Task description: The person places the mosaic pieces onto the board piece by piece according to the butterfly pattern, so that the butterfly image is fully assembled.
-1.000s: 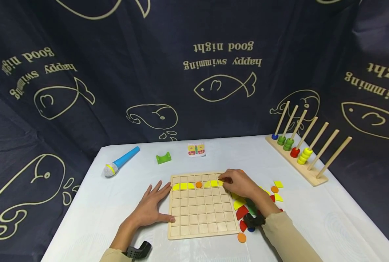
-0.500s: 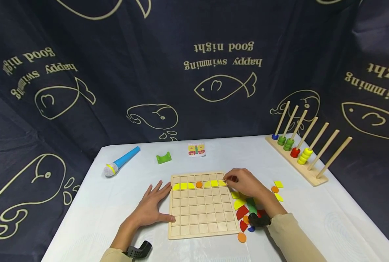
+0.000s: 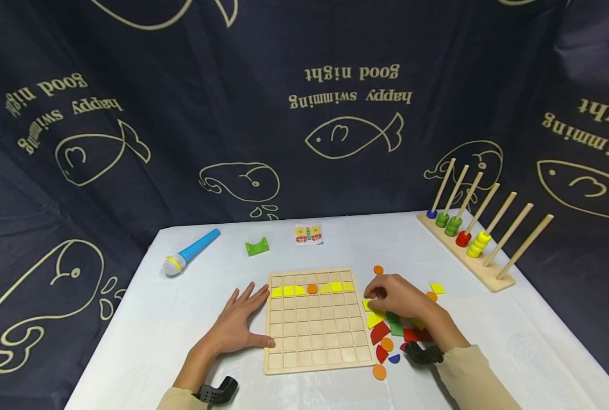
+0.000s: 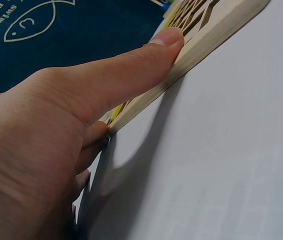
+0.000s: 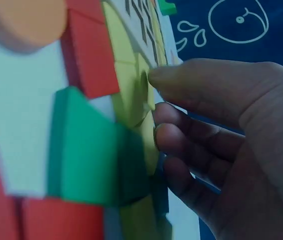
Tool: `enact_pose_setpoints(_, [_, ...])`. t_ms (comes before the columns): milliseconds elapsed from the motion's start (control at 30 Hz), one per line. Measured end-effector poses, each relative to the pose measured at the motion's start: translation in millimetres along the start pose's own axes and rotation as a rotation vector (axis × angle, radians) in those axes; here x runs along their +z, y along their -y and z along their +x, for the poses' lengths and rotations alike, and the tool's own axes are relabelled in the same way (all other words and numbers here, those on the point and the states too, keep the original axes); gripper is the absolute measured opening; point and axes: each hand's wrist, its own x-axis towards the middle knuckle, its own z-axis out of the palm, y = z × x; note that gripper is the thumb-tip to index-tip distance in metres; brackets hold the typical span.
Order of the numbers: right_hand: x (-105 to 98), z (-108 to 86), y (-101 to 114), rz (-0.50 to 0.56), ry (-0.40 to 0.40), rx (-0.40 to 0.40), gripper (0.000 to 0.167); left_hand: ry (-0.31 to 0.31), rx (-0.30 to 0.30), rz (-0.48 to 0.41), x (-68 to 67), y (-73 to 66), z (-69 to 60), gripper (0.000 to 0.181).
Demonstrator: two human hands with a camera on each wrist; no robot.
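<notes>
A wooden grid board (image 3: 318,329) lies on the table, its second row bearing several yellow pieces (image 3: 289,291) around an orange disc (image 3: 312,288). My left hand (image 3: 237,326) rests at the board's left edge with fingers spread and the thumb (image 4: 131,70) lying over the rim. To the right of the board, my right hand (image 3: 399,296) is over loose flat pieces, closest to a yellow square (image 3: 367,305). In the right wrist view, thumb and index finger stand slightly apart beside yellow pieces (image 5: 129,92); whether they touch one is unclear. A green piece (image 5: 91,155) lies nearby.
Red (image 3: 379,333), orange and blue pieces (image 3: 394,359) are scattered right of the board. Behind it stand a butterfly picture card (image 3: 309,234), a green arched block (image 3: 257,246) and a toy microphone (image 3: 190,253). A peg rack with beads (image 3: 468,250) is at far right.
My right hand has moved right and toward me, from the yellow quarter piece at the row's right end, now left in its cell, to the loose pieces. My left hand stays put.
</notes>
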Motion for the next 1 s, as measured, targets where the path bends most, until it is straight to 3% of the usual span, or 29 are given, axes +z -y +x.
enact_pose_setpoints(233, [4.7, -5.7, -7.7, -0.018, -0.057, 0.009, 0.019, -0.003, 0.011, 0.000, -0.9, 0.5, 2.1, 0.120])
enact_pose_setpoints(500, [9.5, -5.9, -6.6, -0.063, -0.090, 0.081, 0.026, -0.011, 0.018, 0.003, -0.7, 4.1, 0.1, 0.121])
enact_pose_setpoints(733, [9.6, -1.8, -6.3, -0.117, -0.128, 0.106, 0.022, -0.009, 0.020, -0.007, -1.8, 2.3, 0.5, 0.121])
enact_pose_setpoints(900, [12.4, 1.9, -2.9, -0.075, -0.155, 0.137, 0.026, 0.001, 0.009, -0.007, -1.1, 2.0, 0.5, 0.121])
enact_pose_setpoints(1000, [13.1, 3.9, 3.8, -0.046, -0.181, 0.099, 0.027, 0.002, 0.013, -0.008, -1.1, 1.8, 0.6, 0.121])
